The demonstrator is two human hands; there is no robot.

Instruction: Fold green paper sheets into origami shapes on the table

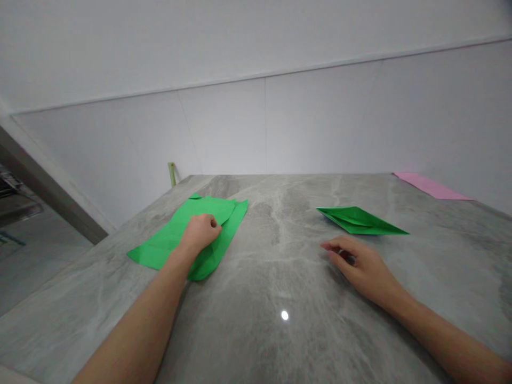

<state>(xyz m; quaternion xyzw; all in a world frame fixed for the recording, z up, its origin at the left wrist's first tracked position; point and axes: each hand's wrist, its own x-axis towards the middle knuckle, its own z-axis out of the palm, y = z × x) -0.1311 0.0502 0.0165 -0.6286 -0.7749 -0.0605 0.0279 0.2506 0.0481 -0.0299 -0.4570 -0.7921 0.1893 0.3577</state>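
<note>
Several sheets of green paper (165, 246) lie overlapped on the left of the table, some corners lifted or curled. My left hand (199, 232) is closed at the right edge of the upper sheet, pinching it between thumb and fingers. On the right rests a folded green paper shape (362, 221), long and pointed at both ends, with layered folds. Just in front of it, apart from the paper, my right hand (358, 262) hovers low over the table. Its fingers are loosely bent, with a gap to the thumb and nothing between them.
The grey marbled tabletop (276, 272) reflects a small bright light. A pink sheet of paper (434, 188) lies at the back right edge. Behind the table stands a white panelled wall (304, 122). A light green strip (172, 174) sticks up beyond the back left edge.
</note>
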